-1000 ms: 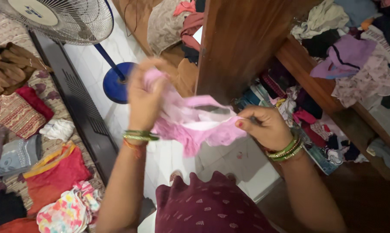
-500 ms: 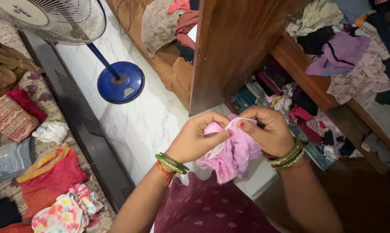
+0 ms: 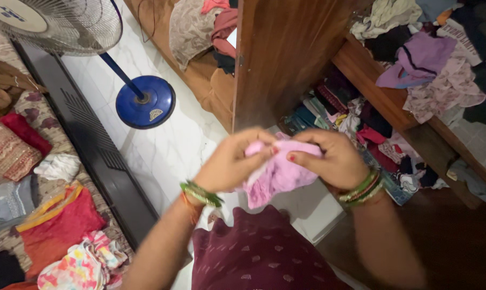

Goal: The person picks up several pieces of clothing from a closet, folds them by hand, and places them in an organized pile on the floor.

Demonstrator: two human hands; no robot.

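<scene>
A small pink garment [image 3: 278, 174] is bunched between both my hands, held over the white floor in front of my body. My left hand [image 3: 233, 161] grips its left side with closed fingers. My right hand [image 3: 331, 158] pinches its upper right edge. Both wrists carry green and gold bangles. The lower part of the cloth hangs loose below my fingers. The hands are a little blurred.
An open wooden wardrobe [image 3: 286, 59] stands ahead, its shelves stuffed with mixed clothes [image 3: 431, 64]. A pedestal fan with a blue base [image 3: 145, 102] is on the white floor at left. The bed [image 3: 17, 161] at far left holds folded and loose clothes.
The pink garment was stretched wide between raised hands a second ago. My hands have since come together and lowered, bunching the cloth into a small bundle.
</scene>
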